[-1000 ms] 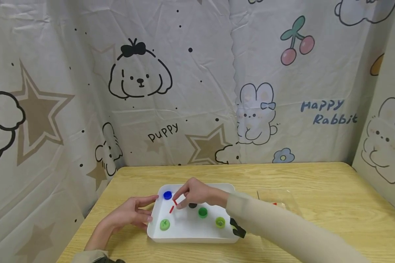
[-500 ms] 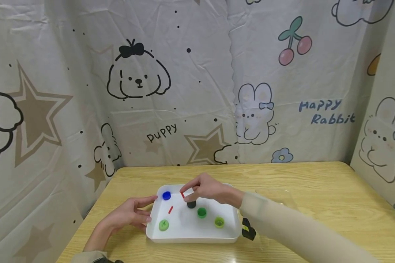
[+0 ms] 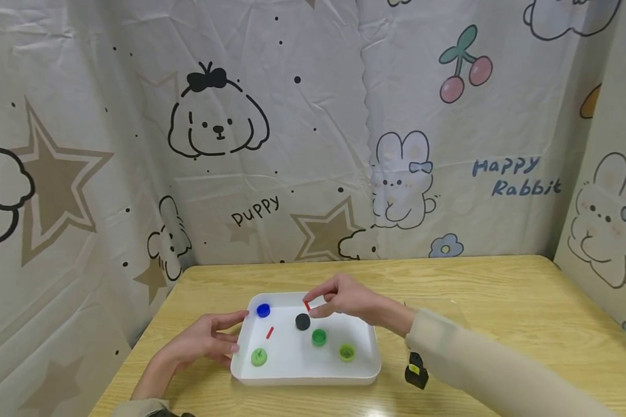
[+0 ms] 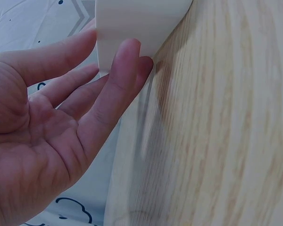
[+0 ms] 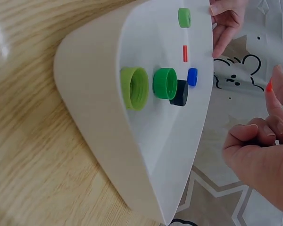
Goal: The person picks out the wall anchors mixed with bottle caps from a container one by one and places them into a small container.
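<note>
My right hand [image 3: 346, 301] pinches a short red stick [image 3: 306, 306] between thumb and index finger, above the back of a white tray [image 3: 302, 380]. In the right wrist view the red stick's tip [image 5: 269, 86] shows at those fingertips. My left hand [image 3: 200, 339] touches the tray's left side with its fingers fairly straight; the left wrist view shows them against the tray wall [image 4: 127, 26]. Inside the tray lie a second red stick [image 3: 269, 333], a blue bottle cap [image 3: 263, 310], a black cap [image 3: 302, 322], a green cap [image 3: 319, 337], a yellow-green cap [image 3: 346, 352] and a light green cap [image 3: 259, 357].
The tray stands on a wooden table [image 3: 501, 324]. Behind my right forearm a clear plastic container [image 3: 454, 307] is partly hidden. A printed cloth [image 3: 313, 133] hangs at the back and sides. A black device [image 3: 416, 373] hangs beneath my right sleeve.
My right hand has carried the pinched red stick rightward, from beside the blue cap to past the black cap, which is now uncovered. My left hand stays at the tray's side.
</note>
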`<action>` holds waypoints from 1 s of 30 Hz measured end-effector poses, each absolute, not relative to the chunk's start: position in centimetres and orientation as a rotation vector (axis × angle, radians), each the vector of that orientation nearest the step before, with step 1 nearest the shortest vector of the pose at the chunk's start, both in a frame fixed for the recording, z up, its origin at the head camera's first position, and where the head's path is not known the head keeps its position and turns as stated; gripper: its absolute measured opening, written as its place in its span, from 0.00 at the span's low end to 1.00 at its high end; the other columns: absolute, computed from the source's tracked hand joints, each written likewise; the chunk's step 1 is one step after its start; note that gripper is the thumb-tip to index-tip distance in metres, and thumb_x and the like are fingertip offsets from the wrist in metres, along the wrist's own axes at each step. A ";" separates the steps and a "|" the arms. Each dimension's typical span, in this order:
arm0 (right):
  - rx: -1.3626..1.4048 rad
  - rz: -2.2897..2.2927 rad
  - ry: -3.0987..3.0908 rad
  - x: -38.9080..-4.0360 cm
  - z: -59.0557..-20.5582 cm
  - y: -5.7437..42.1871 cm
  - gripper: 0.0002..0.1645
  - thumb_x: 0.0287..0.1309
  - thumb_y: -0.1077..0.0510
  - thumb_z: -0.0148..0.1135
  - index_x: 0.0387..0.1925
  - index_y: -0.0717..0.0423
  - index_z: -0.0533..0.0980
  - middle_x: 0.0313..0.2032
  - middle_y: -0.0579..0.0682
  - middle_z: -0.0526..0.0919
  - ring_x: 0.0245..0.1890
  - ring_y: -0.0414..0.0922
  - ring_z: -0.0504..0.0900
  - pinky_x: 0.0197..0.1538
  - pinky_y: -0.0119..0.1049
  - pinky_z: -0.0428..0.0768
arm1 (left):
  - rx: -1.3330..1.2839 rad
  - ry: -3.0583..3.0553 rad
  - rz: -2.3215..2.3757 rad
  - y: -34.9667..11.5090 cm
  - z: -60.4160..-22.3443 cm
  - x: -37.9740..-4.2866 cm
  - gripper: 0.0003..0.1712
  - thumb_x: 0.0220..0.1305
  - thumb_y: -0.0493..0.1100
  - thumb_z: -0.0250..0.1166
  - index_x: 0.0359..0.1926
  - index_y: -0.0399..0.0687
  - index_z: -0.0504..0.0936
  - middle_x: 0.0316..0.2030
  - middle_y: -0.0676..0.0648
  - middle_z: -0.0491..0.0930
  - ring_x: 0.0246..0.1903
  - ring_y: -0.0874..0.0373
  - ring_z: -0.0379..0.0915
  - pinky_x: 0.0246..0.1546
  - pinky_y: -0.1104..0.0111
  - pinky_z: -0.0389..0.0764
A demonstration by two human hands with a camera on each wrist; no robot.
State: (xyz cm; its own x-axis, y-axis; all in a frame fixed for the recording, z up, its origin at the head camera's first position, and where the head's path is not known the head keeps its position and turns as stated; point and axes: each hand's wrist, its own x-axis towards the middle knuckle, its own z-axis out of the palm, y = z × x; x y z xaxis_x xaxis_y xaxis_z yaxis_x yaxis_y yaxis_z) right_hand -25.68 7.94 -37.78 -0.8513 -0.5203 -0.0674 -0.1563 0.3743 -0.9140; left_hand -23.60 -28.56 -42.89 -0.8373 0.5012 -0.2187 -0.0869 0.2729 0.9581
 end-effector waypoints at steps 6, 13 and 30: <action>-0.565 -1.493 2.308 -24.7 -37.2 9.9 0.17 0.59 0.58 0.79 0.50 0.52 0.90 0.20 0.44 0.54 0.28 0.44 0.60 0.40 0.39 0.63 | 0.373 2.071 1.589 -28.5 -42.9 -23.6 0.49 0.64 0.33 0.74 0.80 0.31 0.57 0.73 0.27 0.65 0.58 0.39 0.81 0.43 0.48 0.89; -0.516 -1.548 2.308 -23.9 -36.8 11.9 0.19 0.58 0.59 0.79 0.52 0.54 0.89 0.22 0.45 0.55 0.29 0.46 0.60 0.39 0.40 0.63 | 0.368 2.074 1.586 -28.5 -42.9 -23.6 0.49 0.65 0.33 0.74 0.80 0.31 0.57 0.73 0.26 0.65 0.58 0.39 0.82 0.43 0.48 0.89; -0.424 -1.621 2.352 -22.4 -37.4 15.8 0.21 0.56 0.59 0.80 0.53 0.55 0.88 0.23 0.45 0.59 0.28 0.44 0.60 0.44 0.43 0.71 | 0.355 2.061 1.596 -28.6 -43.1 -23.6 0.50 0.65 0.33 0.74 0.80 0.32 0.57 0.72 0.28 0.67 0.58 0.39 0.82 0.44 0.48 0.89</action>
